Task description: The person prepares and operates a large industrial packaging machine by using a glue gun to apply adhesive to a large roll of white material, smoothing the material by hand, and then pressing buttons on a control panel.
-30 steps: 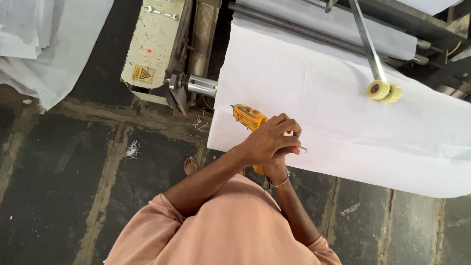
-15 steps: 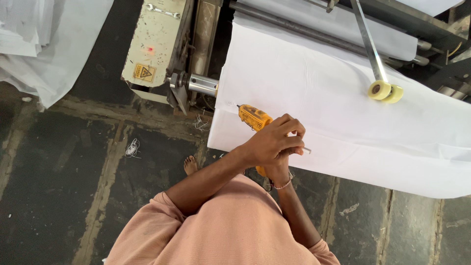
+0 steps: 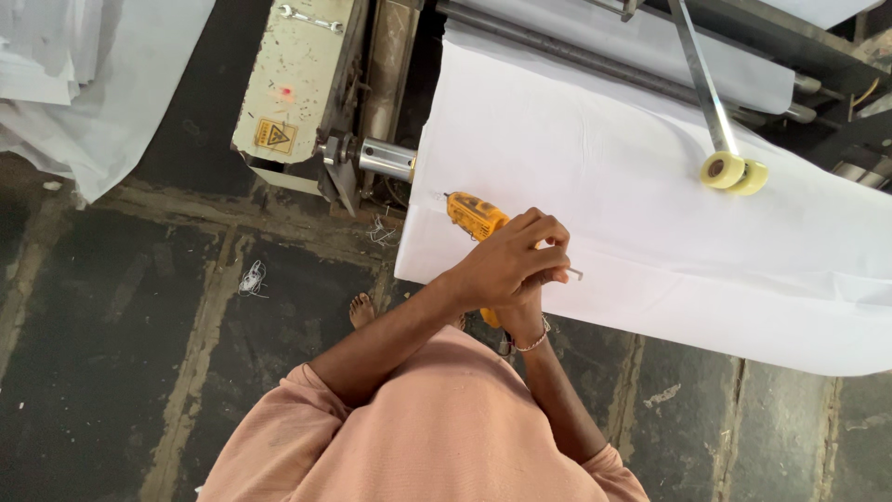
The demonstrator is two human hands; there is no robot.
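Over the near edge of a white sheet [image 3: 650, 186], stretched off a roller [image 3: 386, 159] on the machine [image 3: 293, 79]: left hand [image 3: 511, 265] curled shut across an orange glue gun [image 3: 476, 217], nozzle end poking out toward the roller. Right hand [image 3: 522, 316] tucked beneath the left, mostly hidden, probably wrapped round the gun's handle. Both forearms bent in close to the chest. Further right on the sheet, two yellow tape rolls [image 3: 734, 173] at a metal bar [image 3: 701, 79].

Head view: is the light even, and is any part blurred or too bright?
Head view: soft, even light, no hard shadows; the white sheet is nearly overexposed, with faint folds; the hands and the yellow tool are sharp; the dark floor keeps little detail.
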